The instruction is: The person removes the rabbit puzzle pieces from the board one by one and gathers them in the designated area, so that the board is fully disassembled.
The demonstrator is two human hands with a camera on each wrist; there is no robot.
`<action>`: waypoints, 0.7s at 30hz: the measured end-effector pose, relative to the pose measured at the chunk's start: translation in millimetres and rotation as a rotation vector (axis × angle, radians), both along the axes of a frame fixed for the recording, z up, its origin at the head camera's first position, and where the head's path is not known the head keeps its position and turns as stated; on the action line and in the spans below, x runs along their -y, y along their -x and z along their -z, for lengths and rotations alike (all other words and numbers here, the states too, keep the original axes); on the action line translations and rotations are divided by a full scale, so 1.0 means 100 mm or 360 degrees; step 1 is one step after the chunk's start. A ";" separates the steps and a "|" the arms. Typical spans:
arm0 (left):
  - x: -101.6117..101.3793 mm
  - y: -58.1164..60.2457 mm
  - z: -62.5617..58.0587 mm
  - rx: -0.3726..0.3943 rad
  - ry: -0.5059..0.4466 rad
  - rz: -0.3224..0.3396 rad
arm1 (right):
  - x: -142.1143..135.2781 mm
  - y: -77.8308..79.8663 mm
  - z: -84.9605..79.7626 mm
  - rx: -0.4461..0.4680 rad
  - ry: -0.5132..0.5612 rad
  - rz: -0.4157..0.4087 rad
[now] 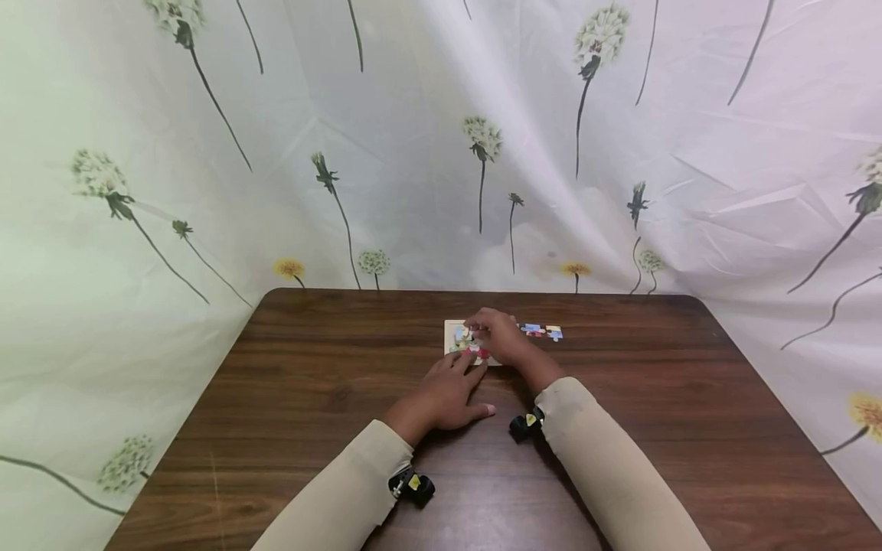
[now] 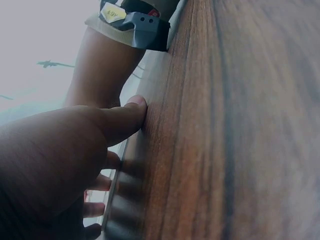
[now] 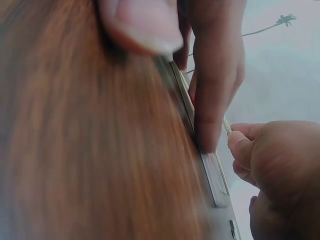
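Observation:
A small jigsaw puzzle board (image 1: 449, 337) with a pale border and a colourful picture lies flat near the table's far edge. My left hand (image 1: 448, 392) rests palm down at its near side, fingers spread and the fingertips on the puzzle's lower part. Its thumb (image 2: 125, 117) lies out on the tabletop. Over the board's right half, my right hand (image 1: 501, 337) is bent, covering much of the picture. In the right wrist view its thumb and forefinger (image 3: 239, 137) pinch a thin, pale-edged puzzle piece above the board, mostly hidden.
Loose puzzle pieces (image 1: 530, 330) lie right of the board, one (image 1: 554, 334) farthest out. The brown wood-grain table (image 1: 310, 428) reaches back to a hanging white cloth (image 1: 413, 191) printed with dandelions. Black camera straps (image 1: 413, 487) sit on both wrists.

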State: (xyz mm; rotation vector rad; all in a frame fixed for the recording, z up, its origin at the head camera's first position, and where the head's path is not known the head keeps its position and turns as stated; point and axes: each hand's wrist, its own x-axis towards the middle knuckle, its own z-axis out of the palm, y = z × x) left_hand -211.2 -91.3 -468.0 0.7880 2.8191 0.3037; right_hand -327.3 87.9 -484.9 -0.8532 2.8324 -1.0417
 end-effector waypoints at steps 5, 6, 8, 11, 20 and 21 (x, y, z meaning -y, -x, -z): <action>0.00 0.00 0.00 -0.0002 0.0001 -0.0004 | -0.11 -0.02 -0.01 -0.0041 0.0036 0.0042; 0.00 0.00 0.00 -0.0005 0.0001 -0.0005 | -0.13 -0.02 -0.01 -0.0048 0.0046 0.0051; 0.00 0.00 0.01 -0.0006 -0.0005 -0.0009 | -0.17 -0.03 -0.01 -0.0060 0.0045 0.0058; 0.01 0.00 0.02 -0.0005 -0.0016 -0.0006 | -0.24 -0.04 0.01 -0.0077 0.0024 0.0064; 0.00 0.01 0.04 -0.0015 -0.0042 -0.0020 | -0.40 -0.08 0.01 -0.0141 0.0052 0.0127; 0.00 0.01 0.04 -0.0011 -0.0042 -0.0022 | -0.42 -0.08 0.01 -0.0151 0.0048 0.0125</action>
